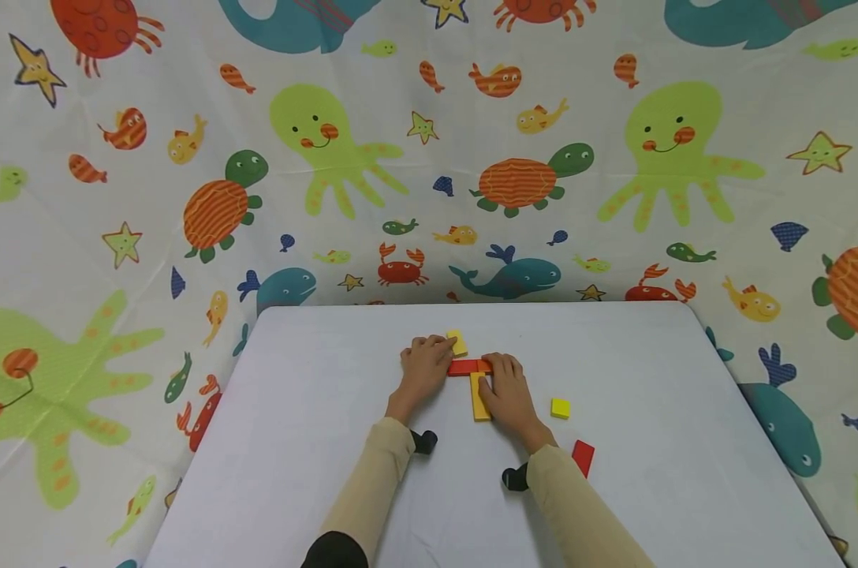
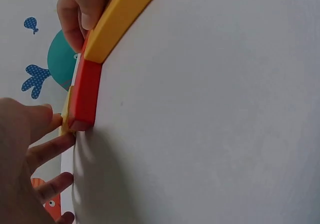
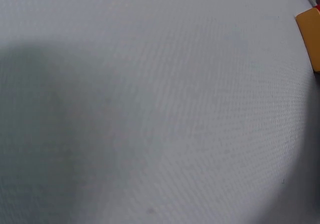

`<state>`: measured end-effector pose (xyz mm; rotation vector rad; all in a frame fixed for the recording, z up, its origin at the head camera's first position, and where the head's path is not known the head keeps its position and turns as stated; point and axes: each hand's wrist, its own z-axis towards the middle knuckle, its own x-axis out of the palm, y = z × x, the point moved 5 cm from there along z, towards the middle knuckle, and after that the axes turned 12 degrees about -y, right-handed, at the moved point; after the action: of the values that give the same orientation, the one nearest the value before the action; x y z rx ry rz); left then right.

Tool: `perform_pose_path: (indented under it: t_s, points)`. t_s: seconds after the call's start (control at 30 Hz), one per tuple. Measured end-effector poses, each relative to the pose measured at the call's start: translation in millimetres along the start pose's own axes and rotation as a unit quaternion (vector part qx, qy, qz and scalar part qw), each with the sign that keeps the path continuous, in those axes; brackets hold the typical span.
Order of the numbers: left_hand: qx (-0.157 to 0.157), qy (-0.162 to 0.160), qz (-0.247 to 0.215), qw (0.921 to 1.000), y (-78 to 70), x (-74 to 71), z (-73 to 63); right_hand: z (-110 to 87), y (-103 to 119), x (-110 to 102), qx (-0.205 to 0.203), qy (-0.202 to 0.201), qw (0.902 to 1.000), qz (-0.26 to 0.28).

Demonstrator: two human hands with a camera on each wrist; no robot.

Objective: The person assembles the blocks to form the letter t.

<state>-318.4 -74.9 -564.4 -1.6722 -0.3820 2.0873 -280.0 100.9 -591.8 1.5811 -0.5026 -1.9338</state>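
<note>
Near the far middle of the table, my left hand reaches a yellow block with its fingertips; the fingers spread in the left wrist view. Just nearer lies a row of red blocks with a seam across it. An orange-yellow block runs from that row toward me, making a T shape. My right hand curls its fingers over the right end of the red row, and its thumb lies against the orange-yellow block. That red end is partly hidden by the fingers. The right wrist view catches only the orange-yellow block's corner.
A small yellow square block lies right of my right hand. Another red block is partly covered by the right sleeve. White table surrounds the blocks, and a cloth printed with sea animals hangs beyond its far edge.
</note>
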Motion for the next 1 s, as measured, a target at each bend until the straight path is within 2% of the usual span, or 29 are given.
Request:
perform_pose_path:
  t_s: [0.17, 0.4, 0.87, 1.0]
  points:
    - [0.012, 0.025, 0.004, 0.9996, -6.8, 2.9, 0.1, 0.3, 0, 0, -0.015, -0.014, 0.9998, 0.001]
    - [0.034, 0.036, 0.02, 0.9986, -11.6, 9.8, -0.7, 0.0, 0, 1, -0.025, -0.022, 0.9994, 0.009]
    - [0.058, 0.049, 0.006, 0.9971, -18.7, 14.8, -6.6, -1.4, -1, 2, -0.022, -0.026, 0.9994, 0.008]
    - [0.059, 0.056, 0.006, 0.9966, -19.7, 15.0, -7.4, -2.3, 0, 0, -0.01, -0.018, 0.9998, 0.005]
